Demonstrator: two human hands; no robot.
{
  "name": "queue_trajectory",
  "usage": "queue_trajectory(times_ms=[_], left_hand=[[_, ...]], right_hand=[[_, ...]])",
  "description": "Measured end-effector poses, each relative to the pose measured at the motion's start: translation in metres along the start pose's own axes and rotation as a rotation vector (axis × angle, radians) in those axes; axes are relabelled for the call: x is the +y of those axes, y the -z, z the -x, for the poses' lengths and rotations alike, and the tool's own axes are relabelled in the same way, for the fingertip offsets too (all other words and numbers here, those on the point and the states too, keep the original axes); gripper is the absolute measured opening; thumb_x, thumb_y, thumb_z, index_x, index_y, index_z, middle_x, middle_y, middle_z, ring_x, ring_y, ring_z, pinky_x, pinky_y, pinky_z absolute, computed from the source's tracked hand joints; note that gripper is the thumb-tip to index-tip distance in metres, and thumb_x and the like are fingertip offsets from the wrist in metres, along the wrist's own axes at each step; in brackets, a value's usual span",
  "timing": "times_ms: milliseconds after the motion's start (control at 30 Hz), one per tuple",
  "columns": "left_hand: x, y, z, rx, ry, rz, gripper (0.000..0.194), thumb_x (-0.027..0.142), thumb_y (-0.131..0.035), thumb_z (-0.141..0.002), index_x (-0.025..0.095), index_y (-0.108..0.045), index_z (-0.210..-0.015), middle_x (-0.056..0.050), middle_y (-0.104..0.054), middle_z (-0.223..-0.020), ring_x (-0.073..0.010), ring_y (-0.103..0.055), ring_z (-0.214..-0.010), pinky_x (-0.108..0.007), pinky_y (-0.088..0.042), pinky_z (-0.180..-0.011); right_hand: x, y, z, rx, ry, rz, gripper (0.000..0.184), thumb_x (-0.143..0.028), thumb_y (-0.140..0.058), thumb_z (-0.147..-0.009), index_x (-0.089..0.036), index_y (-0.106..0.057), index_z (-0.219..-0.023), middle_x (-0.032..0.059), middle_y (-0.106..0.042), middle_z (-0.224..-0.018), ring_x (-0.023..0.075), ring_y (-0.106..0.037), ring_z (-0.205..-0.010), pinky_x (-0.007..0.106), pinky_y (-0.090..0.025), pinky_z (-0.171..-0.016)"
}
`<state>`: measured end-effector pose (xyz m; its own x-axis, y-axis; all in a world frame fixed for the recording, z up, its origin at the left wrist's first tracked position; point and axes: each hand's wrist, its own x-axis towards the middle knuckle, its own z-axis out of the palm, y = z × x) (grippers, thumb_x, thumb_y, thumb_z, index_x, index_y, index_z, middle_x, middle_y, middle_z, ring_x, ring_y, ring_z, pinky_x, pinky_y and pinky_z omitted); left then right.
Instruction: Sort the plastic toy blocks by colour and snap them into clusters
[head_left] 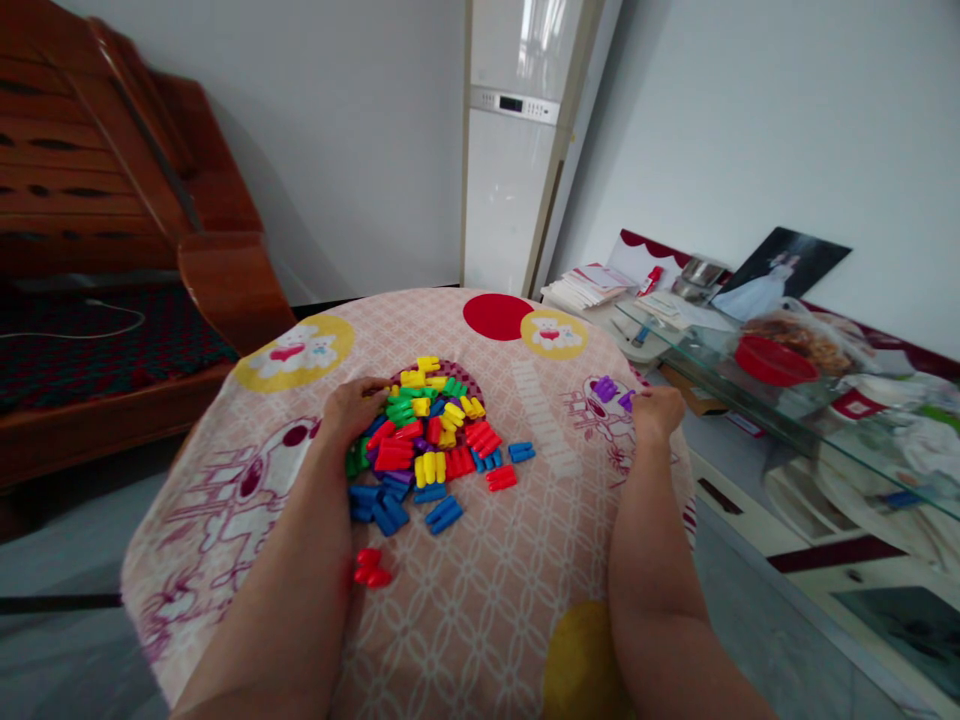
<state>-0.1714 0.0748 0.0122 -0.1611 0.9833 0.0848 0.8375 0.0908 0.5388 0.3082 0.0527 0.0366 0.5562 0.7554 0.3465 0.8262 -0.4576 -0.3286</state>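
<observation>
A heap of small plastic pegs [429, 440] in yellow, green, red, blue and purple lies in the middle of a round table under a pink patterned cloth [480, 590]. My left hand [351, 408] rests at the heap's left edge, fingers curled onto the pegs. Whether it grips one is hidden. My right hand [657, 410] is at the table's right edge, closed beside a few purple pegs [606, 388]. A purple piece shows at its fingers. Two red pegs [371, 568] lie apart near my left forearm.
A wooden bench [112, 250] with a dark cushion stands to the left. A tall white air conditioner [517, 140] stands at the back. On the right, a glass-topped low unit [787, 400] carries a red bowl [772, 360], papers and a picture.
</observation>
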Motion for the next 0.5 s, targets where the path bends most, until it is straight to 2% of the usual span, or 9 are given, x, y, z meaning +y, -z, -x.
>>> queue_trajectory(times_ms=[100, 300, 500], left_hand=[[0.0, -0.001, 0.0, -0.003, 0.007, 0.022, 0.042, 0.031, -0.05, -0.082, 0.02, -0.072, -0.116, -0.006, -0.075, -0.108, -0.0224, -0.068, -0.098, -0.028, -0.05, -0.086], [0.0, -0.001, 0.001, 0.025, 0.001, 0.055, 0.038, 0.031, -0.053, -0.08, 0.024, -0.074, -0.111, -0.004, -0.076, -0.106, -0.0225, -0.068, -0.097, -0.028, -0.051, -0.085], [0.003, 0.0, 0.003, 0.018, 0.021, 0.058, 0.038, 0.03, -0.054, -0.081, 0.023, -0.074, -0.112, -0.005, -0.076, -0.104, -0.0228, -0.068, -0.097, -0.028, -0.051, -0.085]], right_hand=[[-0.004, -0.003, 0.004, 0.082, -0.104, -0.019, 0.032, -0.018, -0.053, -0.083, -0.008, -0.075, -0.104, 0.0201, -0.072, -0.098, 0.0285, -0.068, -0.093, 0.035, -0.048, -0.084], [-0.013, -0.013, 0.007, 0.07, -0.077, -0.072, 0.034, -0.022, -0.052, -0.086, -0.007, -0.074, -0.108, 0.0213, -0.072, -0.103, 0.0286, -0.066, -0.096, 0.035, -0.044, -0.085], [-0.017, -0.011, 0.006, 0.067, -0.071, -0.117, 0.038, -0.024, -0.045, -0.087, -0.006, -0.075, -0.102, 0.0209, -0.073, -0.1, 0.0275, -0.065, -0.094, 0.032, -0.044, -0.082]])
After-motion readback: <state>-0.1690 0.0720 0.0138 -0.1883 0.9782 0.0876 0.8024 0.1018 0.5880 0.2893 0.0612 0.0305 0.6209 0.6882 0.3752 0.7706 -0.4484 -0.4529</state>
